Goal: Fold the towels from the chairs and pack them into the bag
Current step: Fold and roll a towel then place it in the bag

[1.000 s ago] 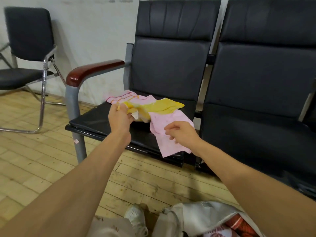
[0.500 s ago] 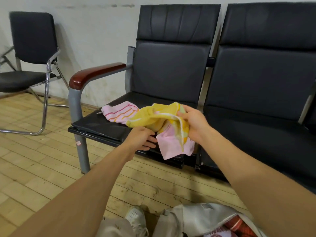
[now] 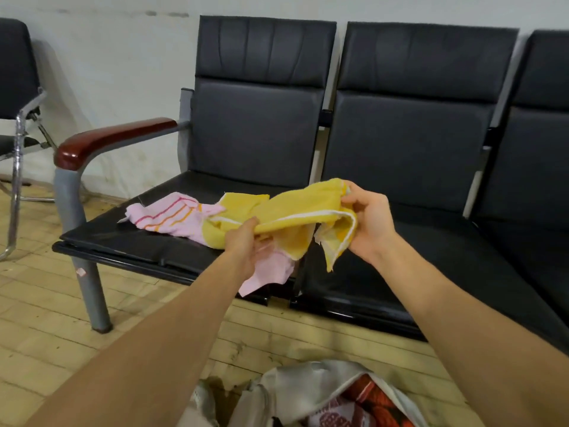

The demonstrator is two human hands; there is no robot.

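Fold stage: yellow towel (image 3: 295,211) held up, unfolded.
Left hand (image 3: 243,238) and right hand (image 3: 366,223) each pinch it in their fingers above the chair seat (image 3: 123,238); pink towel (image 3: 166,215) lies crumpled there. Bag (image 3: 308,386) on floor shows red fabric inside; judged 2 towels left to fold and pack.

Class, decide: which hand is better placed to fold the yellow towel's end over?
Probably the right hand: it grips the raised free end of the yellow towel, while the left hand pinches its middle, low over the pink towel.
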